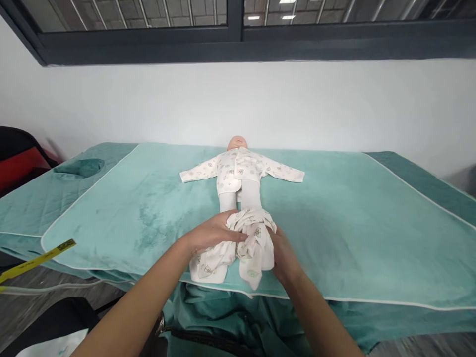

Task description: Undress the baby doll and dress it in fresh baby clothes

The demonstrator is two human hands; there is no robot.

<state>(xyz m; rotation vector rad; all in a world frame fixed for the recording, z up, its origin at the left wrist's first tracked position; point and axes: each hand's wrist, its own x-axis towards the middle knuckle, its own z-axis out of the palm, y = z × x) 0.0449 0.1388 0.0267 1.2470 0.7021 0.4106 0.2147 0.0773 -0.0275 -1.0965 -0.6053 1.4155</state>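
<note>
Together, left hand (212, 232) and right hand (285, 254) clasp trousers (257, 243) at a wall-side green bed's (364, 213) front edge, the yellow strip (40, 260) illegible.

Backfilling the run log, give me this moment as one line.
left hand: gripping printed garment | right hand: on garment, fingers hidden | doll: lying on green cover, printed jacket on, garment bunched at legs

Legible text: none. Yellow strip (39, 260), left edge: dark characters near tip, too small and blurred to read. White jacket (238, 171): scattered small printed motifs, possible lettering among them, unresolved. Bunched garment (256, 243): similar print, letter-like marks near hem, broken by folds, wording indeterminate.
</note>
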